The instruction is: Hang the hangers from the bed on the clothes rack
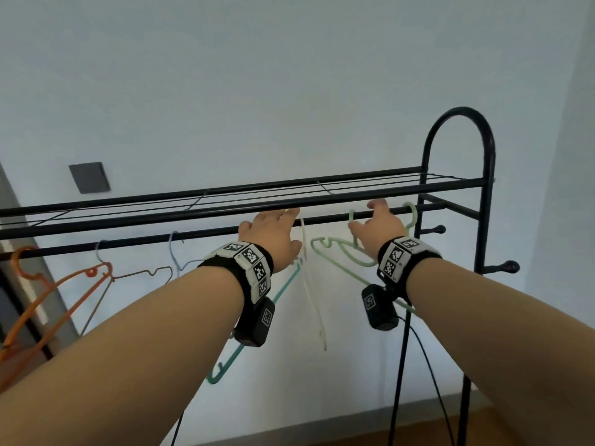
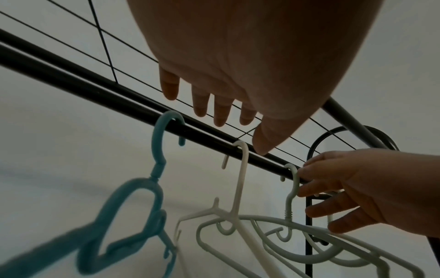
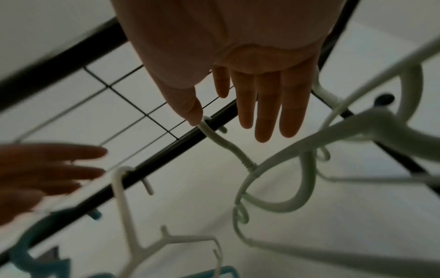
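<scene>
Your head view is evenly lit and soft. Your wrist views are dim and backlit, with silhouetted palms, edge distortion and motion blur.

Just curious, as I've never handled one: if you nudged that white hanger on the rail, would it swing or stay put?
The white hanger would probably swing: only its thin hook rests over the round black rail. It looks like thin plastic, so likely light and slightly bendy. It may also slide sideways, since nothing visibly pins it.
</scene>
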Tool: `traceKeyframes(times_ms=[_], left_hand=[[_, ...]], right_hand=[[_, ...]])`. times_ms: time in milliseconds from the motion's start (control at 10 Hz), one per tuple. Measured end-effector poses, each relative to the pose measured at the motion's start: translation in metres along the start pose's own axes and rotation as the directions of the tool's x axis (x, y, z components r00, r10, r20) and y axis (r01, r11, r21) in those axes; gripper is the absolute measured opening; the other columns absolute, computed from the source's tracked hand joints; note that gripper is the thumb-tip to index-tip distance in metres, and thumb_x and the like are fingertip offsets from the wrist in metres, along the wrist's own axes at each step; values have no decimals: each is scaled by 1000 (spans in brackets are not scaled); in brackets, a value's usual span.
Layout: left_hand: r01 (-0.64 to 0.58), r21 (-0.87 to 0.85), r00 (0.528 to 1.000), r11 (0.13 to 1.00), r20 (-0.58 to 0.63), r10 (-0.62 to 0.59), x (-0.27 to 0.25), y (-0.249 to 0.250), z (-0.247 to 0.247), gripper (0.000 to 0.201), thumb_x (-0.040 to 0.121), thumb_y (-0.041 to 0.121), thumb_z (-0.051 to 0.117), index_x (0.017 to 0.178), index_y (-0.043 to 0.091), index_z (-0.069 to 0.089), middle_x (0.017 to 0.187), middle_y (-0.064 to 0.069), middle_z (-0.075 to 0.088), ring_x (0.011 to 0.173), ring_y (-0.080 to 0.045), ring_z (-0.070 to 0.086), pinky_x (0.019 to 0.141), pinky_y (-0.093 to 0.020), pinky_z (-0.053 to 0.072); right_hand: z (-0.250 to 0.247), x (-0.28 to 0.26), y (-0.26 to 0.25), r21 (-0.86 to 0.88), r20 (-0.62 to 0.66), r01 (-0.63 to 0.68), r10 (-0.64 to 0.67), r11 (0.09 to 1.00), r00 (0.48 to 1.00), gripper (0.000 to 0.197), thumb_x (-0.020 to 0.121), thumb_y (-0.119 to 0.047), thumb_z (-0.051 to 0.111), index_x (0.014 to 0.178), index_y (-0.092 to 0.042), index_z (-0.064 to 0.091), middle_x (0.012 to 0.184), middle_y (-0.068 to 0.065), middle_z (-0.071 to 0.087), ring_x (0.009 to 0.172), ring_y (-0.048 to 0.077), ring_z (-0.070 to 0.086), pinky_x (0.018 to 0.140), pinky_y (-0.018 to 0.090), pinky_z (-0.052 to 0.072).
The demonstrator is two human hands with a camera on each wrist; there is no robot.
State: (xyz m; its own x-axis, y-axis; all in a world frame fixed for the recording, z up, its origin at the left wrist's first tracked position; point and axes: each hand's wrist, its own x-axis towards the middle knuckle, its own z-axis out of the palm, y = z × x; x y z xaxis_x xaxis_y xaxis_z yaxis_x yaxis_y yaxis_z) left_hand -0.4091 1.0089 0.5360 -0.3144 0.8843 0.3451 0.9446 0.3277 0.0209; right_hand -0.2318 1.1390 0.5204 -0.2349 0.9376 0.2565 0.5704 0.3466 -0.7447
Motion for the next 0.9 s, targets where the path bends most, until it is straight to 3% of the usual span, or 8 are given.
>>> traceKeyframes(times_ms=[100, 200, 300, 400, 600, 700, 800, 900], left_hand=[[4, 8, 1000, 1000, 7, -4, -5, 0, -6, 73, 94, 48, 47, 159, 35, 18, 164, 0, 33, 149, -26, 27, 114, -54, 24], [-7, 0, 1000, 1000, 8, 6, -9, 0, -6, 72, 93, 49, 48, 158, 36, 19, 166, 1, 28, 152, -25, 23, 117, -56, 22], [-6, -15, 1000, 1000, 5, 6, -12, -2, 0, 71, 93, 49, 48, 158, 37, 21, 167, 3, 26, 154, -23, 17, 119, -56, 18], [4, -24, 1000, 1000, 15, -3, -15, -4, 5, 71, 93, 48, 48, 157, 37, 21, 167, 5, 25, 155, -23, 13, 120, -57, 14], [20, -42, 1000, 999, 7, -20, -24, -7, 9, 72, 92, 49, 50, 157, 36, 22, 166, 5, 25, 155, -20, 12, 120, -57, 15], [26, -58, 1000, 998, 11, -26, -30, -12, 10, 74, 90, 51, 50, 157, 37, 22, 167, 4, 22, 155, -20, 12, 118, -56, 17], [48, -85, 999, 995, 19, -47, -40, -22, 14, 74, 90, 51, 52, 157, 39, 21, 168, 3, 20, 154, -23, 15, 118, -54, 19], [44, -125, 999, 991, -20, -47, -53, -36, 13, 74, 90, 50, 52, 157, 38, 23, 167, 4, 23, 152, -23, 19, 117, -53, 21]], right_hand=[[1, 3, -5, -133, 23, 34, -31, 991, 999, 57, 94, -43, 56, 147, -27, 43, 87, 1, 62, 77, 23, 63, 66, 33, 52], [9, 9, -6, -142, 44, 59, -53, 988, 998, 52, 98, -41, 49, 148, -30, 44, 110, 9, 68, 82, 23, 63, 70, 34, 52], [18, 11, -1, -106, 77, 61, -53, 992, 996, 51, 101, -34, 37, 151, -36, 36, 116, 14, 68, 83, 27, 65, 75, 37, 55], [22, 9, 6, -45, 100, 34, -30, 998, 995, 50, 104, -33, 32, 153, -46, 28, 104, 14, 70, 81, 27, 69, 64, 34, 53], [23, 2, 14, 4, 112, 53, -53, 999, 992, 54, 105, -35, 32, 155, -51, 22, 101, 13, 72, 85, 33, 74, 78, 44, 62], [17, -3, 14, -10, 109, 60, -59, 998, 992, 57, 105, -33, 32, 157, -47, 18, 97, 18, 74, 66, 29, 67, 60, 38, 57], [11, -15, 19, -73, 79, 72, -66, 995, 995, 59, 105, -31, 35, 159, -42, 14, 68, 10, 59, 48, 20, 50, 44, 28, 41], [3, -32, 15, -62, 59, 72, -68, 996, 996, 64, 99, -35, 41, 158, -40, 18, 101, 15, 71, 66, 28, 69, 62, 38, 59]])
